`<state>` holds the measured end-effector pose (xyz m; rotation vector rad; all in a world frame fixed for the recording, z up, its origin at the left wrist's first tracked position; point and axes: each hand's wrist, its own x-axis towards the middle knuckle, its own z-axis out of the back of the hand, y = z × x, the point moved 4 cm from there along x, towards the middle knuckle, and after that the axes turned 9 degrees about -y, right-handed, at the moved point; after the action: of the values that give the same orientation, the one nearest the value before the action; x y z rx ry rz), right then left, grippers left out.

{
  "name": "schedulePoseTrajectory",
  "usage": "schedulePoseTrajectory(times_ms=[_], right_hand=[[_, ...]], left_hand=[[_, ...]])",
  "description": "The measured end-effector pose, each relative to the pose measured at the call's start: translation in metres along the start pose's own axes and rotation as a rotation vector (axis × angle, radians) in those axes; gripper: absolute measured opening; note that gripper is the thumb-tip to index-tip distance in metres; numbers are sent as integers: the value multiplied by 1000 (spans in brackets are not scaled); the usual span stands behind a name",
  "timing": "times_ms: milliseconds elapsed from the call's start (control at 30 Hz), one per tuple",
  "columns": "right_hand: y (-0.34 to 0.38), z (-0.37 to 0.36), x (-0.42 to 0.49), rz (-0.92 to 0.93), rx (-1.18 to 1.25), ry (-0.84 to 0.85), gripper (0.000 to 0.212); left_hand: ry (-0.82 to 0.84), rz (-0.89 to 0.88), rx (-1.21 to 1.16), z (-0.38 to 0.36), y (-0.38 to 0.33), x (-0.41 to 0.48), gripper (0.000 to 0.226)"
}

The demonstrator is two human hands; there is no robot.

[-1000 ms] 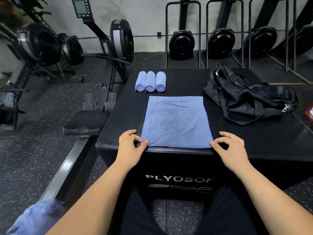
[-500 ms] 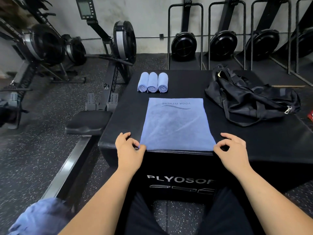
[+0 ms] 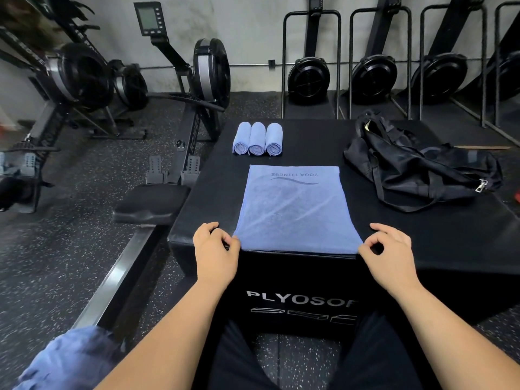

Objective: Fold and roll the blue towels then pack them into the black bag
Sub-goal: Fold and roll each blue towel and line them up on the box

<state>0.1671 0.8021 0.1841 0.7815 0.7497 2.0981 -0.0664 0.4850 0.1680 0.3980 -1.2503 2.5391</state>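
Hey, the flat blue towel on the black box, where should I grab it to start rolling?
Probably its two near corners, coming from the near side. The flat blue towel lies spread with its near edge along the front edge of the black box, so that hem is free to lift and roll toward the rolled towels. The left hand and right hand pinch those corners.

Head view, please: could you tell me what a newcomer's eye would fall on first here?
The flat blue towel spread on the black box stands out first, with the left hand and right hand pinching its two near corners. Beyond it, three rolled towels lie side by side, touching, and the black bag slumps at the box's far right.
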Motion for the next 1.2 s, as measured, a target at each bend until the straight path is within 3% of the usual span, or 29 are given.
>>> schedulePoseTrajectory(times_ms=[100,200,300,400,467,567,700,867,1200], right_hand=[[-1,-1,-3,1,2,18,18],[1,-3,-3,44,-76,22,28],[18,-12,3,336,-257,-16,47],[35,-38,-4,700,-398,125,60],[27,-51,-12,787,-574,250,74],[4,-39,-13,764,-619,237,74],[-13,-20,-10,732,-532,203,70],[-10,-11,-3,514,-216,226,62],[-12,-2,0,299,119,149,37]], left_hand=[[-20,-135,113,2,-4,-2,16],[17,-353,169,-4,-17,2,37],[169,-606,222,-21,-35,2,53],[436,-703,366,-43,-45,-4,80],[534,-763,505,-48,-38,-6,87],[476,-831,584,-36,-15,-1,85],[420,-787,365,-16,6,7,75],[438,-415,-62,-5,3,16,60],[372,-242,-222,2,6,19,25]])
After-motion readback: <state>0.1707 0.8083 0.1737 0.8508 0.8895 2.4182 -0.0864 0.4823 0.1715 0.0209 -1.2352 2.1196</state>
